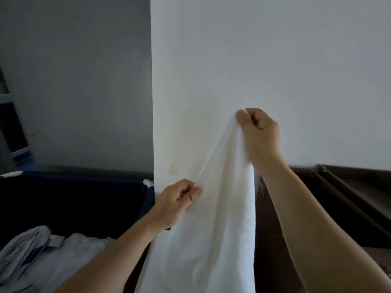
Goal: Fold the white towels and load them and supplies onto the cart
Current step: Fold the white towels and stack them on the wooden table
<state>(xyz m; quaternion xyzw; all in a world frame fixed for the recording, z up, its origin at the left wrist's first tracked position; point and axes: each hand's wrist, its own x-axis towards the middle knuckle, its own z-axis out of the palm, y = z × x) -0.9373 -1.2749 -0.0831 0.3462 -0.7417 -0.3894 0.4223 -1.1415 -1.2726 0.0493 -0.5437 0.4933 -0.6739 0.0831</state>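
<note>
Head view: the right hand (258, 134) pinches the white towel (213, 233) by its top corner, raised before the wall edge (152, 102). The left hand (176, 203) pinches the hem lower down. The towel hangs free beside a dark cabinet (338, 210). At left, striped cloth (38, 256) lies against a navy bin (74, 199).

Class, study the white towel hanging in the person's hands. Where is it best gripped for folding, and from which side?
Grip the white terry towel along its hemmed edge, pinching from the near side at two spaced points, as the right hand and left hand do. The hem is taut and distinct; the rest hangs limp below.
</note>
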